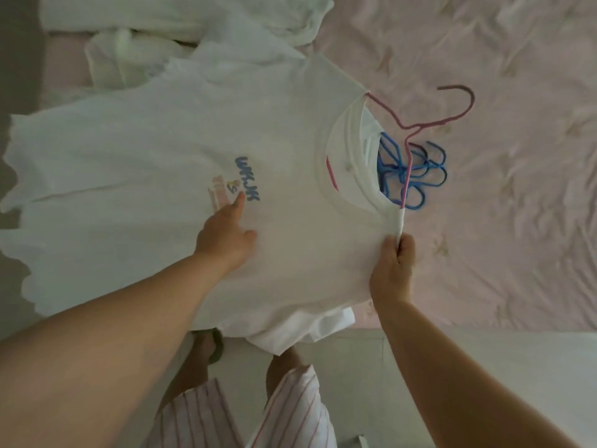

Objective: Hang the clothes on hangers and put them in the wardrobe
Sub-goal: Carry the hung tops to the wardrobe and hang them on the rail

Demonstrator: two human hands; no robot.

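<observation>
A white T-shirt point(168, 150) with a blue print lies flat on the pink bed, its neck toward the right. A pink hanger point(407, 153) sits partly inside the neck opening, hook sticking out to the right. My right hand point(392, 270) pinches the shirt's shoulder fabric together with the hanger's end at the near side of the collar. Lying flat on the shirt's chest, my left hand point(226, 234) has its index finger stretched toward the print. Several blue hangers point(416, 171) lie on the bed under the pink one.
More white clothes point(181, 24) are heaped at the far left of the pink bedspread point(517, 156). The bed's near edge runs just in front of my legs in striped trousers point(290, 412). Pale floor shows at the bottom right.
</observation>
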